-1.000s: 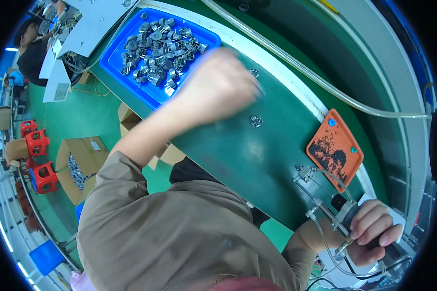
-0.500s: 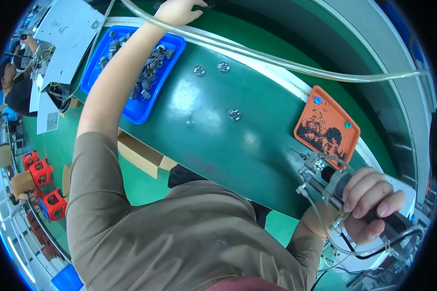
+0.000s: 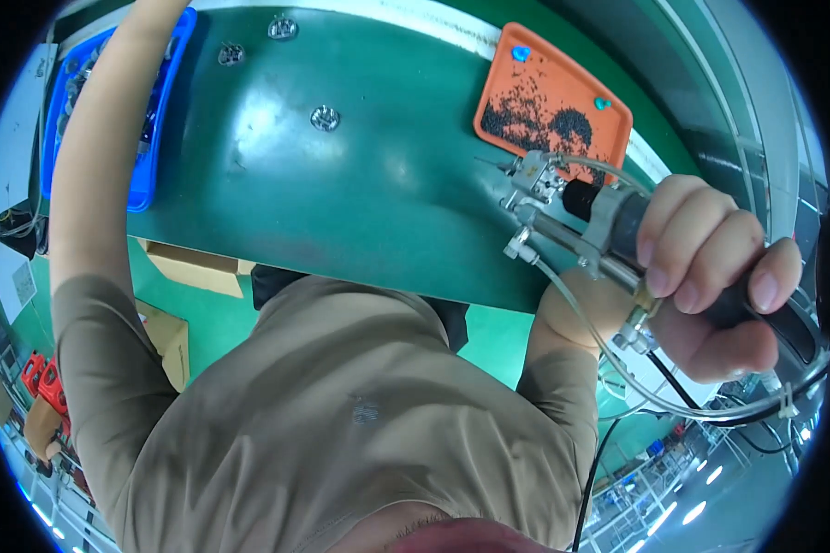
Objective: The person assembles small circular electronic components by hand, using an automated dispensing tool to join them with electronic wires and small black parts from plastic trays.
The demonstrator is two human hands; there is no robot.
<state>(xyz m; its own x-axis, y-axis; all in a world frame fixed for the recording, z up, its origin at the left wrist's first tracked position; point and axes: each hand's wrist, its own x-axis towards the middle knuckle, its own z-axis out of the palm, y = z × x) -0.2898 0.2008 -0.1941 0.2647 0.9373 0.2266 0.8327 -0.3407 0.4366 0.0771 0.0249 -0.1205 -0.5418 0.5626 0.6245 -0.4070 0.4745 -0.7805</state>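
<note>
Right hand: fingers curled tight round the black grip of a powered screwdriver, thumb side toward the body, knuckles facing the lens. Tool held slanted, metal nose aimed up-left, hanging over the near right part of the green work surface. Not possible to tell whether the tip touches the surface. Clear tubing and a black cable looping away from the tool's rear, below the wrist.

Just beyond the nose: orange tray, flat on the surface, scattered with small dark screws; two small blue blobs near its far edge.

Left hand: out of frame past the top edge; spread or closed cannot be told. Left forearm stretched up along the left side, crossing over a blue bin holding metal parts, mostly hidden by the arm.

On the green surface, far left portion: three small round metal pieces, apart from each other, well apart from the tool.

Lower centre: torso in a tan short-sleeved shirt. Left of it, below the table edge: cardboard boxes on a green floor; red items at the far left rim.
</note>
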